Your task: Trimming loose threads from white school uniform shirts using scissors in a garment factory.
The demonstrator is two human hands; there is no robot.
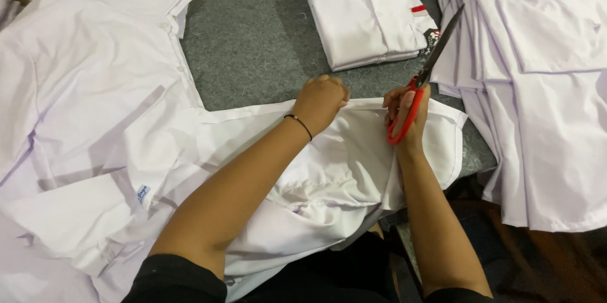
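Note:
A white shirt [329, 170] lies spread on the grey felt table top [253, 50] in front of me. My left hand [321, 102] is closed on the shirt's far edge, pinching the cloth; a thin dark band circles that wrist. My right hand [408, 116] grips red-handled scissors [425, 72], fingers through the red loops, with the dark blades closed and pointing up and to the right, away from the cloth. Both hands sit close together along the same edge of the shirt.
A neatly folded white shirt [370, 9] with a small red tag lies at the far middle. A stack of white shirts [544, 75] covers the right side. More white shirts [88, 119] are heaped at the left.

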